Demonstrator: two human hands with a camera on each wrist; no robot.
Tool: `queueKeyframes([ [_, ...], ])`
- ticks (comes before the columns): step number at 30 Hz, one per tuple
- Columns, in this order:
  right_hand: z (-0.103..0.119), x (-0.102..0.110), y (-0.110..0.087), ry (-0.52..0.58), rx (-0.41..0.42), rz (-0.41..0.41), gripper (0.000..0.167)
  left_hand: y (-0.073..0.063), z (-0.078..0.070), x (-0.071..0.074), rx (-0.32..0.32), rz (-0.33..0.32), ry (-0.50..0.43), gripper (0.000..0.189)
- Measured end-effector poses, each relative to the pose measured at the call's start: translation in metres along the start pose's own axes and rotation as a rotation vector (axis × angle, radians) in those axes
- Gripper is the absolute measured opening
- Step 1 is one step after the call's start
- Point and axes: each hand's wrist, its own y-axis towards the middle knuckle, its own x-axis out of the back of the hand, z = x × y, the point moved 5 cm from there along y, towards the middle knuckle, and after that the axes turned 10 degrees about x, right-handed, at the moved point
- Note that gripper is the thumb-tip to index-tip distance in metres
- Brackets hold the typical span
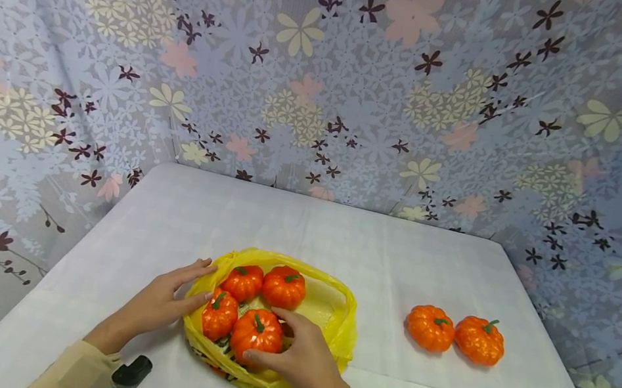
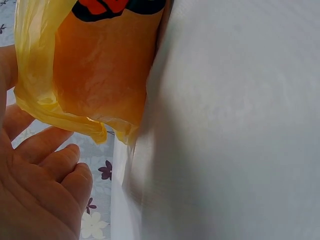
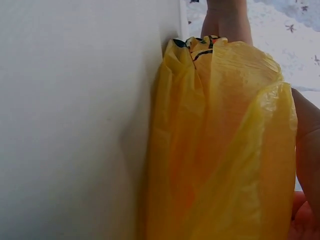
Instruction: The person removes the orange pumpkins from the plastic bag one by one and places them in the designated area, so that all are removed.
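A yellow plastic bag point(image 1: 350, 319) lies on the table with its mouth spread wide, holding several small orange pumpkins with green stems. My right hand point(image 1: 301, 352) reaches over the near right rim and grips the nearest pumpkin point(image 1: 257, 334) between thumb and fingers. At the bag's left rim is my left hand point(image 1: 165, 299), fingers extended along the outside and thumb over the edge by the left pumpkin point(image 1: 219, 315). The left wrist view shows that hand point(image 2: 42, 175) with loosely bent fingers beside the yellow plastic. In the right wrist view, the bag point(image 3: 215, 150) hides most of the right hand.
Two more orange pumpkins, one point(image 1: 430, 328) beside the other point(image 1: 479, 340), sit on the table to the right of the bag. A white cloth point(image 1: 260, 213) covers the table. Flower-patterned fabric point(image 1: 361, 95) hangs behind and at both sides.
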Motion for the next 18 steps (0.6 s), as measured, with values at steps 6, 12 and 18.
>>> queueKeyframes([
  [6, 0.003, 0.008, 0.0, 0.013, -0.018, -0.029, 0.08, 0.0, -0.001, -0.001, 0.01, 0.005, -0.004, 0.063],
  [12, 0.01, 0.018, 0.003, 0.001, -0.005, -0.064, 0.079, 0.0, -0.001, -0.001, 0.009, 0.003, -0.001, 0.063],
  [18, 0.012, 0.026, 0.005, -0.005, -0.015, -0.081, 0.081, 0.0, -0.002, -0.002, 0.01, 0.003, 0.001, 0.063],
])
